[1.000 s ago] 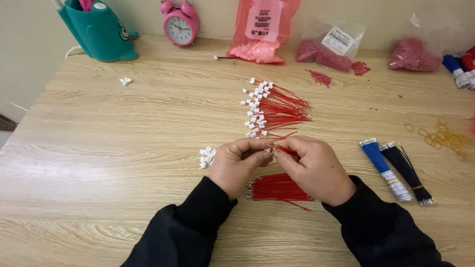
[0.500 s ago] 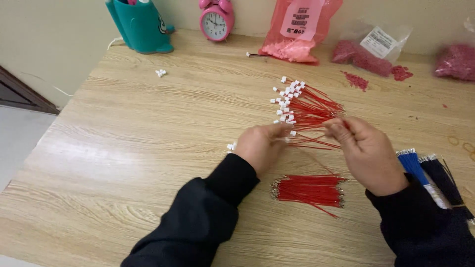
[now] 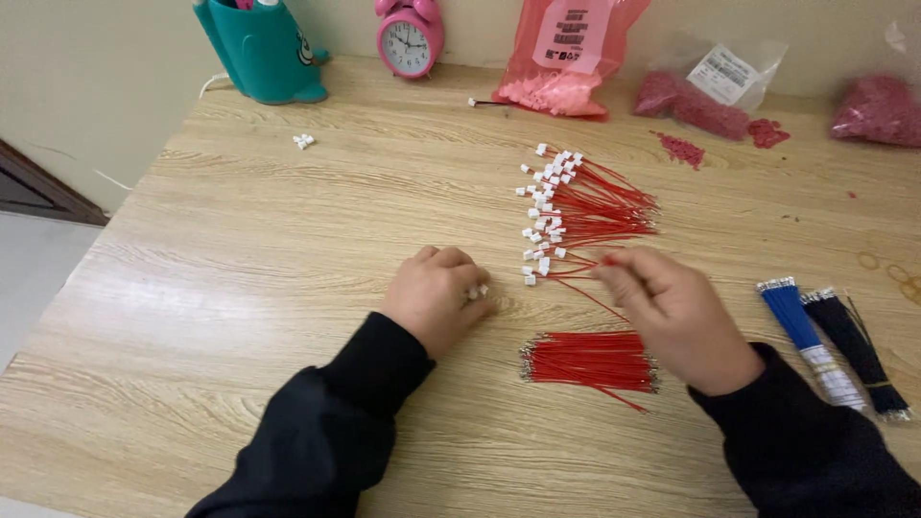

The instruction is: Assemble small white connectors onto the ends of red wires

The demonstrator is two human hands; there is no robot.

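My left hand point(image 3: 434, 295) lies knuckles-up on the wooden table point(image 3: 240, 288), its fingertips curled onto a few small white connectors point(image 3: 477, 291). My right hand point(image 3: 674, 312) pinches the tail of a red wire point(image 3: 574, 270) whose white plug end lies at the near edge of a pile of red wires with white plugs point(image 3: 580, 203). A tidy bundle of bare red wires point(image 3: 587, 360) sits between my wrists, just in front of the right hand.
Blue point(image 3: 801, 326) and black point(image 3: 857, 350) wire bundles lie right of my right hand. Along the back stand a teal pen holder point(image 3: 264, 48), a pink alarm clock point(image 3: 410, 36), a pink bag point(image 3: 571, 59) and clear bags of red pieces point(image 3: 705, 96). Stray white connectors point(image 3: 304, 141) lie far left.
My hands have parted. The right one carried a plugged red wire to the pile's near edge; the left dropped back onto the small white connectors. The view shifted left.
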